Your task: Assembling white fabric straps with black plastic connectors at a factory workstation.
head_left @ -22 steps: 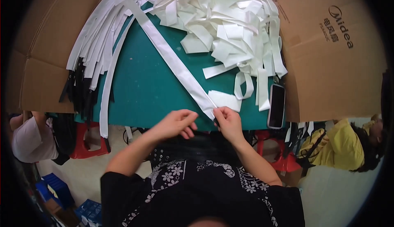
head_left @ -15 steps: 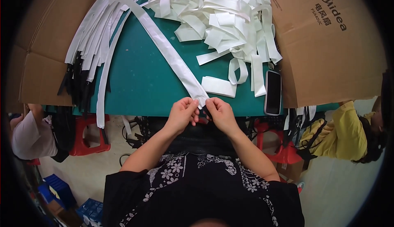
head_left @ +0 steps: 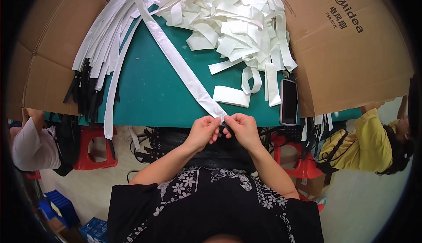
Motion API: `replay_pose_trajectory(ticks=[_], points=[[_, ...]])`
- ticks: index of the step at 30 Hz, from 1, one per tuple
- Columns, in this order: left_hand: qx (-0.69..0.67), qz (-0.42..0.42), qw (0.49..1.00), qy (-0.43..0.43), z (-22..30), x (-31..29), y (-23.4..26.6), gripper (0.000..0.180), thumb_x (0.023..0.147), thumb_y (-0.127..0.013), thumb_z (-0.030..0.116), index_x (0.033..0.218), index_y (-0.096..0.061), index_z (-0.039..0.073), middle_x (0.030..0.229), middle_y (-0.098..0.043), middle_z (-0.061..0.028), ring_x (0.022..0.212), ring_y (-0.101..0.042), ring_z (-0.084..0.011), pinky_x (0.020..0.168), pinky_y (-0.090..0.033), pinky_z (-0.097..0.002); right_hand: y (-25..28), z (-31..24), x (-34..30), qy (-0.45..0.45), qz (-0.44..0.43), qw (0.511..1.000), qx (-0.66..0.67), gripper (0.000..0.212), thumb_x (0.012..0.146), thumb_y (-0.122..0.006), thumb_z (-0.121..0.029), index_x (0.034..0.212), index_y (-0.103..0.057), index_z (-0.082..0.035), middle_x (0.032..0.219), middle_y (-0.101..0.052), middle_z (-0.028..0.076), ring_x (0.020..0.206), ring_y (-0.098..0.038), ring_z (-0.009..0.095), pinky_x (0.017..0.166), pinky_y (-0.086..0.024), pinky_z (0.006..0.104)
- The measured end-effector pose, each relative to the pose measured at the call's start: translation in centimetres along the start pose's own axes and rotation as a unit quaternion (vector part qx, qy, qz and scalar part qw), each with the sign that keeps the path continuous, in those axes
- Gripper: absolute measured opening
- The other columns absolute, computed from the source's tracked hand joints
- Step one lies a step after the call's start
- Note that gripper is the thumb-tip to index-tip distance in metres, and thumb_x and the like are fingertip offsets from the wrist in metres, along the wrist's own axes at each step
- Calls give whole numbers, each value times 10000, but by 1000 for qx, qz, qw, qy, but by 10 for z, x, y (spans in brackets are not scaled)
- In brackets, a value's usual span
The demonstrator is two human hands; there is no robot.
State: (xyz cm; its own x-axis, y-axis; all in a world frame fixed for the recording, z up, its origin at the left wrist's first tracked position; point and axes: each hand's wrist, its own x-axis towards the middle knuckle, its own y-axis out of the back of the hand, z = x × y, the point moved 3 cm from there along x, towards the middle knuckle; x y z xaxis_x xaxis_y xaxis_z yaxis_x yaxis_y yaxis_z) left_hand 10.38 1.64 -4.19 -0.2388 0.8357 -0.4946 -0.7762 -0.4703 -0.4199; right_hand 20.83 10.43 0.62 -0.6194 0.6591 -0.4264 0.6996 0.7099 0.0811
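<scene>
A long white-wrapped strap [head_left: 180, 69] slants across the green table [head_left: 151, 98] toward me, its near end past the front edge. My left hand [head_left: 203, 133] pinches that end between thumb and fingers. Close beside it, my right hand [head_left: 242, 131] grips the same end, and a bit of black strap shows between the hands. What lies inside the curled fingers is hidden. To the left lie several similar white-wrapped straps [head_left: 103, 45] with black, eyelet-dotted ends. A folded white strip [head_left: 231, 96] rests just beyond my right hand.
A heap of loose white strips [head_left: 237, 32] covers the far middle. A phone [head_left: 289, 102] lies at the right front edge. Cardboard panels [head_left: 52, 49] flank the table. People sit at both sides, one in a yellow top [head_left: 365, 139], near red stools [head_left: 94, 150].
Both hands have shifted slightly right and down in the picture, still pinching the near end of the white-wrapped strap. The table and the things on it also appear slightly shifted in the view.
</scene>
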Motion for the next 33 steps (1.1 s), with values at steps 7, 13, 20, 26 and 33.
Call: replay_pose_trajectory(ticks=[7,13,20,26,33], points=[[-49,4,998,-27,13,6,15,243,879,-530,232,711,-459,71,564,-485,0,389,-425,-60,323,-304,-179,41,49,-29,-10,-62,993,-102,245,847,-545,-211,784,-608,17,633,-617,47,549,-570,82,526,-447,210],[-26,-2,999,-19,14,-3,2,230,878,-533,221,720,-474,64,562,-485,7,385,-418,-54,321,-296,-172,11,11,-18,-7,-31,998,-49,219,866,-526,-164,764,-587,20,572,-576,41,452,-507,76,436,-389,186],[38,13,999,-19,11,-10,8,258,856,-569,250,701,-487,61,548,-490,9,378,-412,-52,320,-281,-177,19,20,-32,-62,-35,997,-21,234,857,-538,-165,688,-553,-3,519,-544,46,400,-481,82,371,-359,182],[26,-56,998,19,-18,-18,-5,246,853,-574,248,716,-491,61,544,-475,22,389,-410,-44,335,-282,-167,3,47,-30,-35,-58,995,78,188,884,-495,-144,801,-562,11,635,-584,55,489,-518,85,461,-407,185],[28,-32,998,-42,6,-11,5,241,869,-551,233,715,-469,68,542,-466,14,393,-395,-39,340,-271,-166,23,56,-48,7,-72,997,-3,219,881,-498,-193,868,-571,13,699,-618,67,573,-574,98,510,-444,210]])
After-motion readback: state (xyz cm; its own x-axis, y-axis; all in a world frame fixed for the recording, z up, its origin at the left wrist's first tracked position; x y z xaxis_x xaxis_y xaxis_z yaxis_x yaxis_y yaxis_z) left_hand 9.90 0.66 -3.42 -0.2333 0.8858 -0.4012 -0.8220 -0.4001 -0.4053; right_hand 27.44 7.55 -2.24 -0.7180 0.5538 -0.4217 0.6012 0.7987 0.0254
